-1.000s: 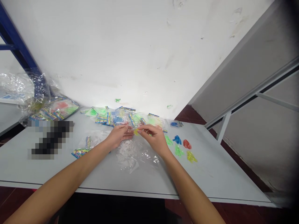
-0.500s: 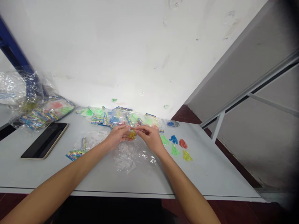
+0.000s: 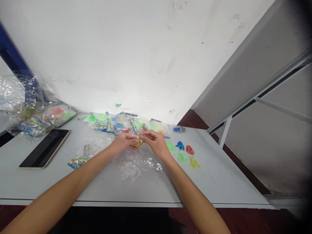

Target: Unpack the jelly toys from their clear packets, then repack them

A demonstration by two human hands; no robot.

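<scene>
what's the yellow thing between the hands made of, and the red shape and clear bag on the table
The yellow piece looks like soft, glossy plastic or gel, catching the light, though fingers partly hide it. The red shape looks like translucent rubbery jelly, with a wet-looking shine. The crumpled clear bag looks like thin plastic film, shiny and creased.

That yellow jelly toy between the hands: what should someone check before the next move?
Left hand and right hand both at the yellow jelly toy: ok.
Toy free of wrapping: cannot tell, fingers hide it.
Loose blue toy and red toy lying apart: ok.
Space just beyond the hands free of colourful packets: not ok, they're heaped there.
Black-screened tablet well away from the hands: ok.
</scene>
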